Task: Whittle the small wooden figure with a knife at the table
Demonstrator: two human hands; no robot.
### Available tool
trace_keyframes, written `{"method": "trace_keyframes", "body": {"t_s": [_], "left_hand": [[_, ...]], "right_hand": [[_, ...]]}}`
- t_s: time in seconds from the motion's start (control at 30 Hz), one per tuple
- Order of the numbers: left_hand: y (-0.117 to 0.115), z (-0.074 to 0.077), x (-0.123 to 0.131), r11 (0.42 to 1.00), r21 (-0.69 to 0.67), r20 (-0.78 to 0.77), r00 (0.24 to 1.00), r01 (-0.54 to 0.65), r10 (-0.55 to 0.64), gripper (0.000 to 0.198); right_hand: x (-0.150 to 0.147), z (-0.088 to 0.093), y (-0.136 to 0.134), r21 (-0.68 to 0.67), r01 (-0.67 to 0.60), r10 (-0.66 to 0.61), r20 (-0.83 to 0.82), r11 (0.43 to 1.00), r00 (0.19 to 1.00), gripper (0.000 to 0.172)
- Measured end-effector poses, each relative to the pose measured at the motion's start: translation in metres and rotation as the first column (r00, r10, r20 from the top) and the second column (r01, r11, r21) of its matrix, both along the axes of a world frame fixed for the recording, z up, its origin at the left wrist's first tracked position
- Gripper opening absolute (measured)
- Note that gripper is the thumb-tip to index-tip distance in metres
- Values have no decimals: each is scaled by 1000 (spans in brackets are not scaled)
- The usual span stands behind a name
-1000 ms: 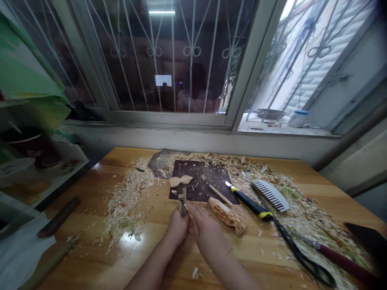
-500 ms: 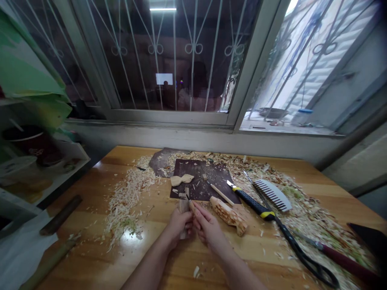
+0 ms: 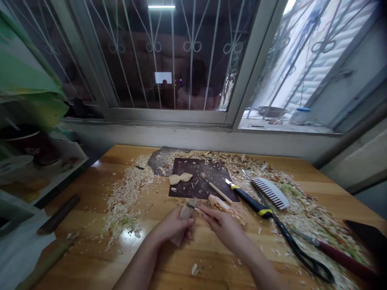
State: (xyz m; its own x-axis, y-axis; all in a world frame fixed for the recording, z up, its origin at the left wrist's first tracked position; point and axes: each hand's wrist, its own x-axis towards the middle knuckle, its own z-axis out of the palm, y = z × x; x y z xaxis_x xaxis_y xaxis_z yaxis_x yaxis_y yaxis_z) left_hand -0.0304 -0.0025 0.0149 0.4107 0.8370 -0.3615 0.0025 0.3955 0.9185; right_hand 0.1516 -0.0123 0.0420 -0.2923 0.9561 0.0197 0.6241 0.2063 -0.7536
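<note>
My left hand is closed around a small greyish wood block, tilted to the right above the table. My right hand grips a thin carving knife, its dark metal end against the upper part of the block. Fingers hide most of its handle, and the exact blade shape is too small to tell. Just beyond my right hand lies a faceted, partly carved piece of wood. On a dark mat rest a pale bow-shaped wood carving and a second carving tool with a light handle.
Right of the mat lie a black-and-yellow utility knife, a white comb-like piece, a black looped handle and a dark-red handle. Wood shavings border the work area. Two sticks, including a dark one, lie left.
The wood block has turned from nearly upright to leaning right. My right hand has moved right and slightly up, and the knife now points more sideways across the block.
</note>
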Motion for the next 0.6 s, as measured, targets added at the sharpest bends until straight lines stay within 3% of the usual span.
{"method": "trace_keyframes", "body": {"t_s": [0.1,0.2,0.27,0.33,0.47,0.6], "left_hand": [[-3,6,-8,991,88,-168,982,98,-82,38],[-3,15,-13,936,288,-468,882,203,-48,46],[-2,22,-14,866,373,-619,784,332,-34,43],[1,29,-12,777,423,-716,697,466,-28,39],[9,38,-7,582,467,-817,577,665,-3,43],[18,37,-5,500,489,-840,540,715,50,54]], "right_hand": [[11,16,-8,3,-96,95,99,995,990,34],[19,28,-15,-26,-133,135,103,991,986,38],[22,33,-18,-93,-93,95,11,991,995,37],[23,34,-18,-191,-58,37,-112,980,993,24],[24,36,-13,-326,-117,-15,-376,938,927,11],[29,35,-7,-327,-239,9,-573,914,820,57]]}}
